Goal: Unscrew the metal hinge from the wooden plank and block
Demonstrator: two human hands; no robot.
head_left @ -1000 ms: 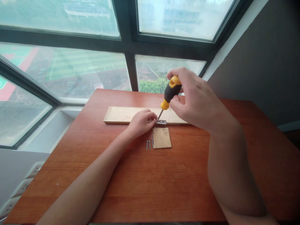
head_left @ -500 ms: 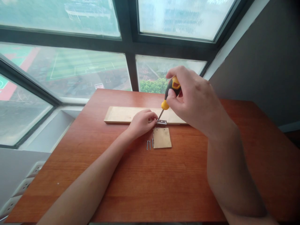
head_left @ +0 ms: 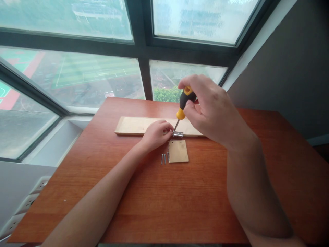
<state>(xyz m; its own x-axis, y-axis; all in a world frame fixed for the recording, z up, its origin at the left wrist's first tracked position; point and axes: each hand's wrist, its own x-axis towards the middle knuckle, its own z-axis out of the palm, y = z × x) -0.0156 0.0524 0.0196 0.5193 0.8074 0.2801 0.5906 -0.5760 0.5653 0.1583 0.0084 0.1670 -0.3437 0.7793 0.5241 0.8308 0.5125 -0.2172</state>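
Note:
A yellow and black screwdriver point(head_left: 186, 99) is gripped in my right hand point(head_left: 212, 109), tilted, its shaft running down to the left end of a small metal hinge point(head_left: 178, 134). The hinge lies at the near edge of a long pale wooden board point(head_left: 132, 126). My left hand point(head_left: 158, 132) rests on the board, fingers curled and closed at the hinge's left end beside the screwdriver tip. Whether a screw sits under the tip is too small to tell. Just nearer lies a small square wooden piece point(head_left: 178, 151) with two holes along its far edge.
Several screws point(head_left: 165, 159) lie left of the square piece on the reddish-brown table point(head_left: 164, 202). Dark-framed windows point(head_left: 141, 48) stand behind the table. Wall sockets point(head_left: 24, 204) are at the lower left, and a grey wall point(head_left: 280, 68) is on the right.
My right hand has turned slightly with the screwdriver, whose handle now sits a little further left. My left hand, the hinge and the board hold their places.

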